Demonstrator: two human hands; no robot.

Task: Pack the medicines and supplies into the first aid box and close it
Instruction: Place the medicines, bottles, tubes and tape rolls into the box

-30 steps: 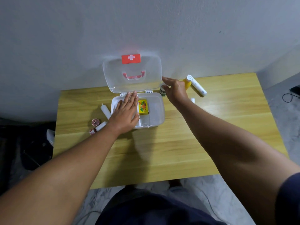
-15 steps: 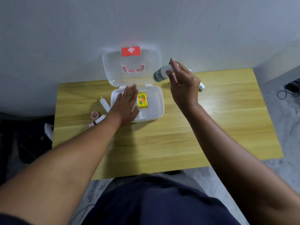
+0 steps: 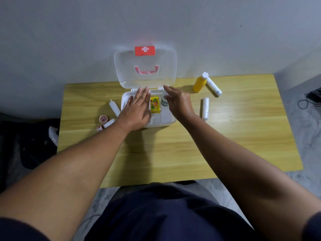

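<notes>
The left hand [image 3: 137,111] lies flat, palm down, fingers straight and close together, across the left half of the open first aid box [image 3: 165,119]; it grips nothing, only presses on the box's contents and front rim. The right hand [image 3: 178,101] hovers over the right half of the box with fingers loosely spread. Its thumb and fingertips are at the small white bottle [image 3: 164,101], which stands inside the box just off the thumb side of that hand. Whether the fingers pinch the bottle or have just let go, I cannot tell from here.

Between the two hands, touching the left hand's little-finger edge, sits a yellow packet [image 3: 155,106], its long axis running from the person toward the wall. The box's clear lid [image 3: 145,66] stands open beyond both hands' fingertips, leaning back against the wall, red cross label at the top.

Outside the right hand, on the wooden table [image 3: 225,136], a white gauze roll [image 3: 205,108] lies lengthwise toward the wall. Farther out and beyond it, a yellow bottle [image 3: 200,83] and a white tube [image 3: 214,86] rest together, caps meeting, splayed apart like a V. Outside the left hand lies a white tube with a pointed tip [image 3: 114,108], angled toward the wall, and near the left wrist a small red-lidded jar [image 3: 103,118] beside another small white bottle [image 3: 106,125].
</notes>
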